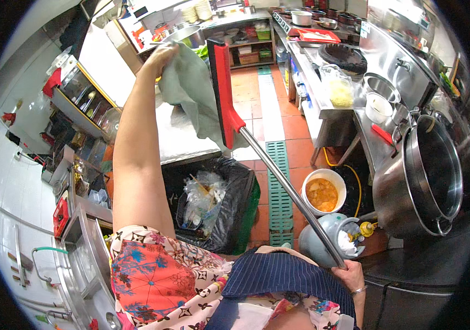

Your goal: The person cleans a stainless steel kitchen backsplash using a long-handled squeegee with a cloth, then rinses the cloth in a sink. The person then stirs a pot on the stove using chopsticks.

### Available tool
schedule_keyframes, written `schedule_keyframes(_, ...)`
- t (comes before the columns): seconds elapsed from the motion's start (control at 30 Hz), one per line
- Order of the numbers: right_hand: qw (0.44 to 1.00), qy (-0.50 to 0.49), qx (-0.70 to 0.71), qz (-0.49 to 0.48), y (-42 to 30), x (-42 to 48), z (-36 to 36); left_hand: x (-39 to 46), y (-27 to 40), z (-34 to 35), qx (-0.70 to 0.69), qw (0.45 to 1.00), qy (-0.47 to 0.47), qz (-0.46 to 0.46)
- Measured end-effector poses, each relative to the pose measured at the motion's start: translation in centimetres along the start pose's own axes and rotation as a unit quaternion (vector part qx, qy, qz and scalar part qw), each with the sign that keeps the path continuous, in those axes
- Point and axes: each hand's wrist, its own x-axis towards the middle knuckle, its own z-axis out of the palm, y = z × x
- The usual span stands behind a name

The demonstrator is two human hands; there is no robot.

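Observation:
My left hand (163, 57) is stretched forward, its fingers closed on the upper edge of a grey-green cloth (189, 86). The cloth hangs down over the end of a white worktop (181, 132). Low on the right, my right hand (349, 275) grips the end of a metal pole (297, 196). That pole belongs to a floor squeegee whose red and black head (223, 95) is raised in front of the cloth. Whether head and cloth touch, I cannot tell.
A lined waste bin (235, 206) with plastic rubbish stands below the worktop. To the right are a white bucket (340, 177) of orange liquid, a gas cylinder (313, 243) and big steel pots (391, 194). A green drain grate (279, 181) crosses the tiled floor.

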Motion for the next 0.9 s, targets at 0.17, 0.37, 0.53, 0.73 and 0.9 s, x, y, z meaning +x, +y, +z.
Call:
schedule_keyframes(0.17,0.997,0.044,-0.062,-0.006,1.3,1.6,-2.5,6.0,-2.0,3.9,-0.015,0.999,0.021,-0.024)
schedule_keyframes(0.37,0.993,0.081,-0.068,0.051,0.3,3.8,-4.4,12.8,-1.1,11.7,0.018,0.999,-0.01,-0.043)
schedule_keyframes(0.53,0.991,0.071,-0.064,0.089,-2.2,8.0,-6.1,21.0,-2.5,16.1,0.04,0.996,-0.007,-0.074)
schedule_keyframes(0.73,0.985,0.101,-0.018,0.141,-7.1,14.4,-6.9,27.2,-4.4,22.3,-0.042,0.991,-0.101,-0.074)
schedule_keyframes(0.9,0.977,0.099,-0.058,0.179,-10.6,19.0,-8.3,34.1,-9.0,25.2,-0.07,0.986,-0.124,-0.081)
